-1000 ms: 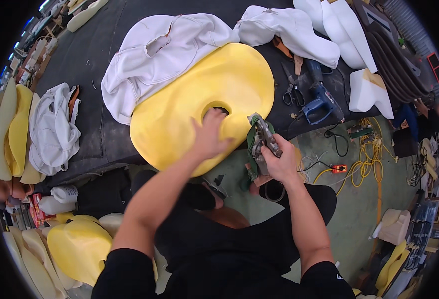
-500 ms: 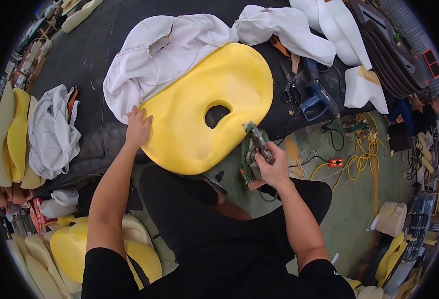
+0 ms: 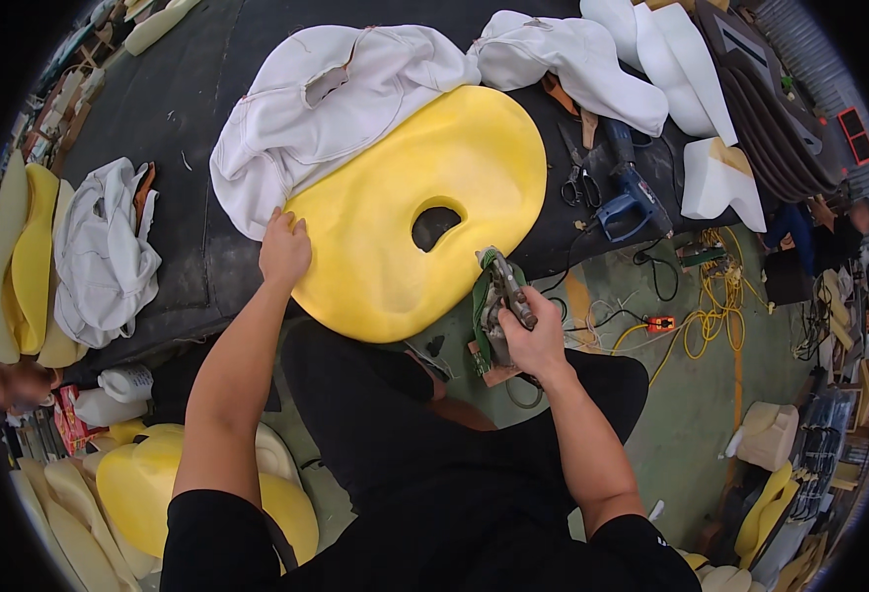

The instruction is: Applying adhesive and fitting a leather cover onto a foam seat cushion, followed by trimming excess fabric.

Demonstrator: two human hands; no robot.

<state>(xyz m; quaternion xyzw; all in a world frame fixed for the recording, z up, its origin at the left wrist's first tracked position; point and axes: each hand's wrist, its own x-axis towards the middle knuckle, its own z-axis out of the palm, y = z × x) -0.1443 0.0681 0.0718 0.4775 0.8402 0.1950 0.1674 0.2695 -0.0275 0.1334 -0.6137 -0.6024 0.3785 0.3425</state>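
A large yellow foam seat pad (image 3: 355,237) with one oval hole lies at the bench's near edge, overhanging it above my knees. My left hand (image 3: 286,252) is closed over the pad's left rim, beside a crumpled white fabric cover (image 3: 286,128); its thumb is largely hidden. My right hand (image 3: 535,340) grips a grey metal hand tool (image 3: 501,296) with green material around it and a hose-like loop below; its exact kind is unclear. The tool's tip is close to the pad's lower right edge, and I cannot tell whether it touches.
Right of the pad, scissors (image 3: 579,183) and a blue heat gun (image 3: 630,197) lie on the black bench (image 3: 173,109). A second white cover (image 3: 572,69) lies behind. Yellow cable (image 3: 720,306) coils on the floor. More foam pads (image 3: 143,483) stand at lower left.
My left hand has drawn its fingers closer together at the pad's rim. The tool in my right hand has shifted slightly left and down relative to the pad. The whole view has shifted slightly.
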